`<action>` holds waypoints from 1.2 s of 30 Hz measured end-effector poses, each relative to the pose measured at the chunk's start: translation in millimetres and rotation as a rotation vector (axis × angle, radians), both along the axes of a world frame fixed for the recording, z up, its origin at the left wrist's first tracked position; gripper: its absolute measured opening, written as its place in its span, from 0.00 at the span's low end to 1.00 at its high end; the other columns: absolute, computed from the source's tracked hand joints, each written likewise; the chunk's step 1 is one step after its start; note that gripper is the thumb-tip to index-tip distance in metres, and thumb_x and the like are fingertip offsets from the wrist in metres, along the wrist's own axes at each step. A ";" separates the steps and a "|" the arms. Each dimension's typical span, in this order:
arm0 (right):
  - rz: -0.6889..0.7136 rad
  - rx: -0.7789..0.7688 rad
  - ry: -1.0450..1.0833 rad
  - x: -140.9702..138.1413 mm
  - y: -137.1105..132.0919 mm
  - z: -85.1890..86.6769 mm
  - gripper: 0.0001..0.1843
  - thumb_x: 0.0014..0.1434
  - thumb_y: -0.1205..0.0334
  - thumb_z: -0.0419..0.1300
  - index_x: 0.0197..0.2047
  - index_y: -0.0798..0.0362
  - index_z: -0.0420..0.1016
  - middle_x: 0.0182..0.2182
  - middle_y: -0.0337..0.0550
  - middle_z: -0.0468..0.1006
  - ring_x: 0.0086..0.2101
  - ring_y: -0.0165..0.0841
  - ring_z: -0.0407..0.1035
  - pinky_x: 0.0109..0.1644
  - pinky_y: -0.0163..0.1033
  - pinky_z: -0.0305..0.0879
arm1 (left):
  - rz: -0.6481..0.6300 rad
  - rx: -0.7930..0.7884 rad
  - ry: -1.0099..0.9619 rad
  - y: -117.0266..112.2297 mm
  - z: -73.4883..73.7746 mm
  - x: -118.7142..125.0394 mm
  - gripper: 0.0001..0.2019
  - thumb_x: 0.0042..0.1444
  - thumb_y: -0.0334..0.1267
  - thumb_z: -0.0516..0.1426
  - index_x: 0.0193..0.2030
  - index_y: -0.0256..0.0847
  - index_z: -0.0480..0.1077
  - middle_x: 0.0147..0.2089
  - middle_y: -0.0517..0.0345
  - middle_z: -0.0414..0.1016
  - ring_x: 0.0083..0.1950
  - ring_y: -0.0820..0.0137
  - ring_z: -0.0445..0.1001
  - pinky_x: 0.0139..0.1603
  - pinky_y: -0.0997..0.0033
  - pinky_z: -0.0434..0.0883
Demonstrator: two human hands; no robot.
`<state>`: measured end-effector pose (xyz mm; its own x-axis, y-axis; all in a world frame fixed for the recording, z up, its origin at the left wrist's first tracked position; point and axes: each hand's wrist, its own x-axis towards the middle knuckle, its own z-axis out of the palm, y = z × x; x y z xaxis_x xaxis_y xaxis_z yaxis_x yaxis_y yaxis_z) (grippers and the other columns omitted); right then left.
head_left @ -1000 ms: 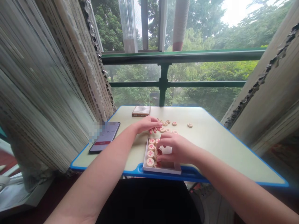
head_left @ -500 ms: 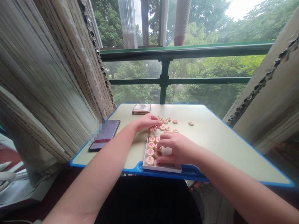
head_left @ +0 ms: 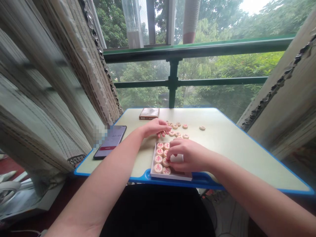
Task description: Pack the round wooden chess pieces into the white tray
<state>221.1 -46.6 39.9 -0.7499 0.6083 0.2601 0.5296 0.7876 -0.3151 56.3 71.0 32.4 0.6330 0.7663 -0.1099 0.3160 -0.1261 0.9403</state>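
Open box, at the near edge of the tabletop: red-marked discs in two columns along its left side. Loose discs: between box and far edge. Right hand: fingers bent over the second column; grip cannot be told. Left hand: loosely curved beside the loose discs, grip likewise unclear. Phone: left edge.
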 end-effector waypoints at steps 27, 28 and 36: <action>-0.651 0.265 0.210 36.1 57.5 -20.0 0.11 0.57 0.61 0.51 0.35 0.53 0.74 0.34 0.46 0.71 0.38 0.35 0.65 0.44 0.39 0.60 | 0.000 0.012 -0.035 -7.3 8.0 -0.2 0.18 0.42 0.49 0.62 0.31 0.33 0.72 0.29 0.52 0.74 0.26 0.75 0.69 0.21 0.76 0.61; -0.702 0.271 0.206 37.6 60.9 -21.5 0.11 0.57 0.60 0.51 0.36 0.53 0.74 0.35 0.47 0.71 0.39 0.36 0.64 0.46 0.40 0.60 | -0.004 0.012 -0.040 -7.4 8.2 -0.2 0.18 0.42 0.48 0.62 0.30 0.33 0.72 0.29 0.52 0.74 0.26 0.75 0.70 0.21 0.76 0.62; -0.828 0.186 -0.006 50.4 87.0 -36.5 0.16 0.57 0.63 0.47 0.38 0.54 0.77 0.42 0.48 0.75 0.43 0.37 0.63 0.53 0.41 0.52 | 0.007 0.015 -0.024 -2.8 3.1 -0.5 0.18 0.41 0.49 0.62 0.31 0.34 0.72 0.30 0.52 0.74 0.26 0.75 0.69 0.21 0.77 0.62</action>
<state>271.5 40.4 3.4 -0.0832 0.9093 0.4076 0.9593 0.1839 -0.2144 55.8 68.2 35.5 0.6301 0.7720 -0.0839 0.2947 -0.1378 0.9456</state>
